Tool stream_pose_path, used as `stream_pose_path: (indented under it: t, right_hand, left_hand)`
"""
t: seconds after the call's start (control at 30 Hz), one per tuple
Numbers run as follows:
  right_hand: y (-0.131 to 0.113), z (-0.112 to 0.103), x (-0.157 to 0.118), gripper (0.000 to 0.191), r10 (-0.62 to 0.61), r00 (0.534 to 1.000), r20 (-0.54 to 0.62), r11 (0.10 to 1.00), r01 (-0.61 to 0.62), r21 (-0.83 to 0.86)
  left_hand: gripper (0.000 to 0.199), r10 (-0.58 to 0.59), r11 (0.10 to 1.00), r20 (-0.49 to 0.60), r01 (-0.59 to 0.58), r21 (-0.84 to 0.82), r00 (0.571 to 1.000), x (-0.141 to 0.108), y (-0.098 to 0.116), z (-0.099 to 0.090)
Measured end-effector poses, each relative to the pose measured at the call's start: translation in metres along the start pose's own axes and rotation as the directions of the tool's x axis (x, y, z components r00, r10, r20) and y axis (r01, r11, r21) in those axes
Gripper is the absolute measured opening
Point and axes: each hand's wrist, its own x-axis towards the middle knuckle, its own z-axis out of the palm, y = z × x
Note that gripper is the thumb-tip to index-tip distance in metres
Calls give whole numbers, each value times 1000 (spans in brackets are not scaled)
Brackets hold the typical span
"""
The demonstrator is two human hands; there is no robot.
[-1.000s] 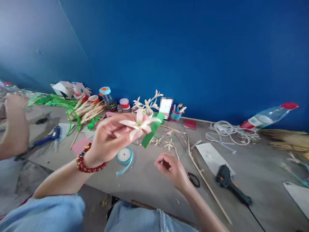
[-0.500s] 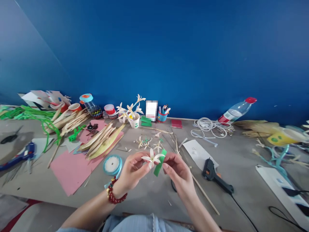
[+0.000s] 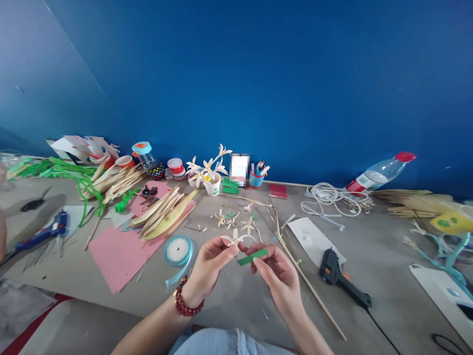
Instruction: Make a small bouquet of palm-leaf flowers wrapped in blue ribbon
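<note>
Between the fingertips of my left hand (image 3: 215,261) is a white husk flower (image 3: 235,239), its petals spread above the thumb. My right hand (image 3: 276,268) pinches a green paper strip (image 3: 253,257), which lies almost level just below the flower's right side. The strip's left end comes close to the flower's base; whether they touch I cannot tell. Behind my hands, small husk flowers (image 3: 249,224) with some green parts lie on the table. A roll of light blue ribbon (image 3: 178,250) rests left of my left hand.
Right of my hands are a black glue gun (image 3: 334,268), a long thin stick (image 3: 321,303) and white paper (image 3: 306,236). Pink sheets (image 3: 114,256), dried husks (image 3: 162,214) and a blue glue gun (image 3: 48,230) lie leftward. A cup of flowers (image 3: 212,186) stands behind.
The green strip has turned from nearly upright to nearly level, below the flower. The flower has tipped so its petals face more upward. The camera view has shifted slightly left.
</note>
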Motion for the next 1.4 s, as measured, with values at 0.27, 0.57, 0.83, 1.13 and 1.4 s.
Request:
stream_pose_path:
  t: [0.27,0.57,0.83,1.13,1.4]
  right_hand:
    - [16,-6,2,24,104,987,-123,995,-102,16]
    - [32,0,0,29,100,987,-128,993,-106,-42]
    - [-2,-116,-6,28,-268,942,-203,601,-2,-799]
    - [-4,-149,-19,32,-308,945,-112,276,-24,-961]
    - [8,-225,-47,45,-367,921,-134,5,-142,-990]
  left_hand:
    - [7,-47,999,-23,48,21,999,-5,-9,2]
    - [16,19,997,-207,-2,80,978,-7,-35,0]
    - [16,178,935,-216,-97,342,960,-4,-10,-22]
    - [18,176,914,-197,-86,397,965,-2,-10,-24]
    - [19,184,896,-201,-80,437,962,-1,-4,-23]
